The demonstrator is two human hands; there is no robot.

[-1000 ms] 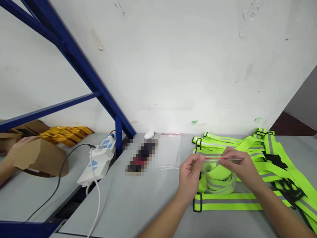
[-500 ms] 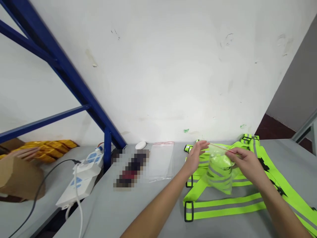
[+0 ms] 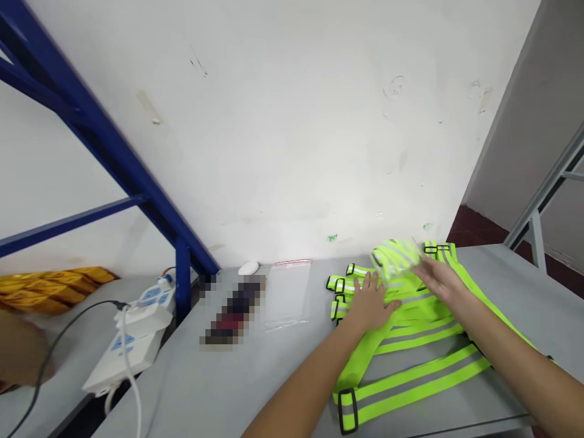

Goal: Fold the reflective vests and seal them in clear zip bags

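**Bagged roll (image 3: pixel 395 260) in your right hand (image 3: pixel 438 281)**

Your right hand pinches the bagged roll at its right end, thumb and fingers drawn together on it. The roll, green with silver stripes and blurred, juts leftward from your fingertips, above the far part of the spread green straps (image 3: pixel 420 384). Your left hand (image 3: pixel 370 305) is palm down with fingers spread, grasping nothing, just to the near left of the roll; whether it presses on the straps, you cannot tell. Farther left on the tabletop (image 3: pixel 219 389) lies a flat clear bag (image 3: pixel 287 295), with a white disc (image 3: pixel 249 268) near its far left corner.
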